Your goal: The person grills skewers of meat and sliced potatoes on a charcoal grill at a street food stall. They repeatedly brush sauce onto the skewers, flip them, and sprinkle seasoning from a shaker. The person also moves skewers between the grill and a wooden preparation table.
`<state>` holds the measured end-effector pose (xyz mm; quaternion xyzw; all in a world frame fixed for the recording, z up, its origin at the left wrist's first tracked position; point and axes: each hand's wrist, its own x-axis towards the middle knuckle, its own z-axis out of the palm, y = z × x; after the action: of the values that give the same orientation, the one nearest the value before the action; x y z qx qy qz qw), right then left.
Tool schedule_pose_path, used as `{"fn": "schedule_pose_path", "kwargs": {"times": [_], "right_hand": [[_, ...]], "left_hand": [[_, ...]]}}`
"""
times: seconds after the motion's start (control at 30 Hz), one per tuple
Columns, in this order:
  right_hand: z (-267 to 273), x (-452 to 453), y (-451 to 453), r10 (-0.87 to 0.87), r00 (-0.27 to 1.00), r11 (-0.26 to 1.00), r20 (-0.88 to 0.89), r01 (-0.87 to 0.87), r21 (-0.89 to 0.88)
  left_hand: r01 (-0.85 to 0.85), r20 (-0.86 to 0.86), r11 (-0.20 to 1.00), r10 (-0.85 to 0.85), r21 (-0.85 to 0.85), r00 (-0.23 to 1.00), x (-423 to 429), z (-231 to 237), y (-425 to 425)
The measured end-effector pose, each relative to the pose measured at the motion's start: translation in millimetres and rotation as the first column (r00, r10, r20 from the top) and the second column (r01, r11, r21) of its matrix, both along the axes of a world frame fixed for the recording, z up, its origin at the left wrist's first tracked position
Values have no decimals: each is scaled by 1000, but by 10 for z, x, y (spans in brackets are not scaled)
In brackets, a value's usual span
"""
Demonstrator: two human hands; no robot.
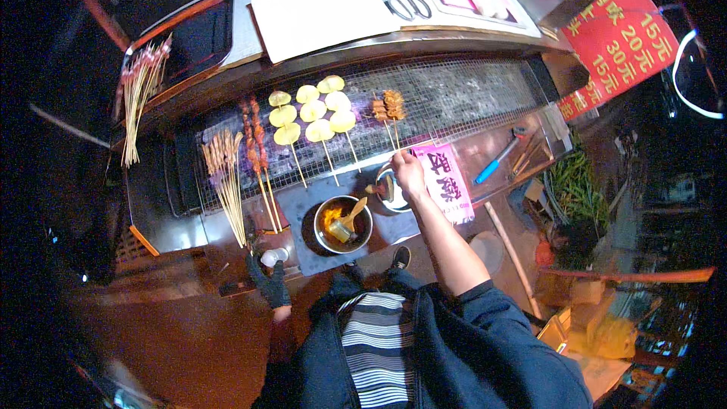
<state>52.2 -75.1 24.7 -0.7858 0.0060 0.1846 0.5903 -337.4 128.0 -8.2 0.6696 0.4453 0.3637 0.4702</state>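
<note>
My bare right hand (408, 171) pinches the lower ends of two skewers of browned meat (389, 107) at the front edge of the charcoal grill (477, 88). My left hand (270, 281), in a dark glove, is at a small white-topped bottle (274, 257); whether it grips the bottle is unclear. Just beyond its fingers end the sticks of a bundle of pale meat skewers (224, 153). Two reddish meat skewers (254, 133) and three skewers of pale yellow slices (312, 111) lie on the wire mesh. Between my hands, a metal bowl (369, 230) holds sauce and a wooden-handled brush (352, 216).
Partly behind my right wrist is a second bowl (392, 200), beside a pink printed sheet (446, 182). A blue-handled tool (493, 165) lies farther right. Scissors (406, 3) and a white board (326, 14) occupy the back shelf. Raw skewers (142, 96) lean at left.
</note>
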Motion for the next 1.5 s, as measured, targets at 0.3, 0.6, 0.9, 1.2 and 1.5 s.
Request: {"fn": "schedule_pose_path", "kwargs": {"times": [0.3,0.6,0.9,1.2,1.5], "right_hand": [[1147,-726,-1404,-10,972,1000,234,5,24],[1315,-2084,-3499,-265,900,890,347,366,-270],[482,-2760,-3679,-448,863,768,234,506,-393],[256,-2494,-3561,-456,874,750,169,479,-455],[190,-2339,-3213,-399,908,703,128,393,-593]], "left_hand": [[153,-176,940,-103,305,979,-6,819,-535],[851,-415,178,-812,494,411,2441,1193,-2630],[925,-960,-341,-271,165,72,3598,276,-3541],[857,-936,-449,-338,253,99,3603,454,-3725],[916,-974,-381,-224,126,40,3793,264,-3516]]}}
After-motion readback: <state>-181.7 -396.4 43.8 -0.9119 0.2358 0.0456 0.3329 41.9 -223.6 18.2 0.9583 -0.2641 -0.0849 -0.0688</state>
